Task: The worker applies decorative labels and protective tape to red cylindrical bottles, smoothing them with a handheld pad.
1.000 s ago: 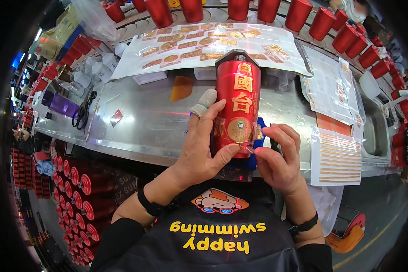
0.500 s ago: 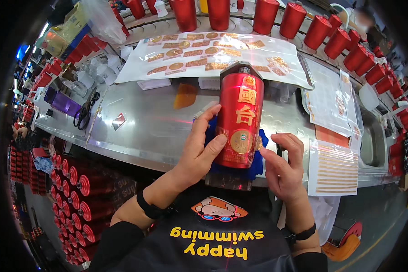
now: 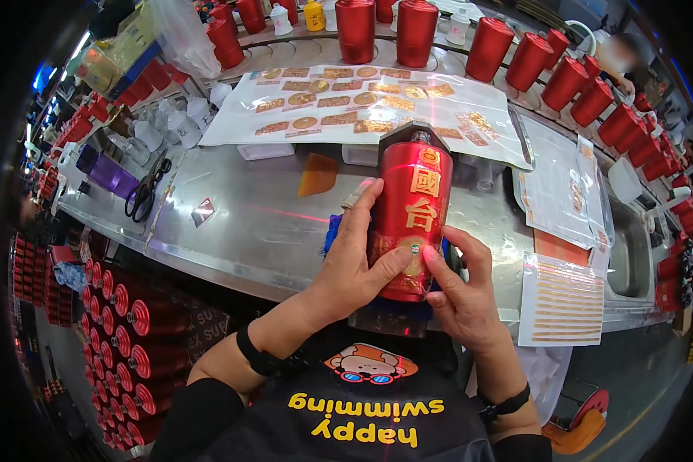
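Observation:
A red bottle (image 3: pixel 406 185) with raised gold characters and a round gold sticker low on its front lies tilted before me, its neck end pointing away. My left hand (image 3: pixel 348 258) is wrapped round its left side, the thumb lying across the gold sticker. On the bottle's lower right side, the fingers of my right hand (image 3: pixel 467 285) press beside the sticker; whether a small label lies under them is hidden. Blue cloth (image 3: pixel 332 233) shows beneath the bottle, on a clear stand (image 3: pixel 387 322) at the table edge.
Beyond the bottle lies a white sheet of gold stickers (image 3: pixel 316 104). A sheet of gold strips (image 3: pixel 562 300) hangs over the right edge, near a sink (image 3: pixel 631 262). Scissors (image 3: pixel 145 191) and a purple bottle (image 3: pixel 108 173) lie left. Red bottles (image 3: pixel 356 31) line a conveyor behind.
My right hand has moved left onto the bottle; a small gold piece seen at its fingertips before is now hidden. My left thumb has slid over the round sticker. Conveyor bottles have shifted right.

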Action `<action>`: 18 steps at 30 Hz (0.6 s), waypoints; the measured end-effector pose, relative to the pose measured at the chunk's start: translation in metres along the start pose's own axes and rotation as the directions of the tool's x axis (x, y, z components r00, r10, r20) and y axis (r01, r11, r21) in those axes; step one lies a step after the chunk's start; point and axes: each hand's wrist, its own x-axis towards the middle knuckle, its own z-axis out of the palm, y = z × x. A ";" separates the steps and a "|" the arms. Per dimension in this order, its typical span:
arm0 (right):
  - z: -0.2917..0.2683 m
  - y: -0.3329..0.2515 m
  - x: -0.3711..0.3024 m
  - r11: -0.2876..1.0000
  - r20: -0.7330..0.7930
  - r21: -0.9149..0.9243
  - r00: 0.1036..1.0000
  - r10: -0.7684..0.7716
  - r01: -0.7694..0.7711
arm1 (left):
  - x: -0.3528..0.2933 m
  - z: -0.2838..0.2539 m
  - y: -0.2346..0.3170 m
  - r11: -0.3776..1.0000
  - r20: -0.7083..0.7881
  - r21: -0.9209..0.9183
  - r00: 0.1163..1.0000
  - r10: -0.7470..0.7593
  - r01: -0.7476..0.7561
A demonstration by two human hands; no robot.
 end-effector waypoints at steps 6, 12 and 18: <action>0.008 0.006 0.005 0.895 0.023 0.335 0.952 0.305 -0.294 | 0.001 -0.001 -0.005 0.991 0.019 -0.130 1.000 -0.022 0.024; 0.009 0.010 0.003 0.857 0.098 0.374 0.934 0.343 -0.354 | -0.003 -0.011 -0.017 0.998 0.122 -0.031 0.991 0.064 -0.060; 0.005 0.017 0.005 0.746 0.219 0.495 0.895 0.389 -0.446 | 0.000 -0.024 -0.016 0.997 0.231 -0.072 0.972 0.050 -0.034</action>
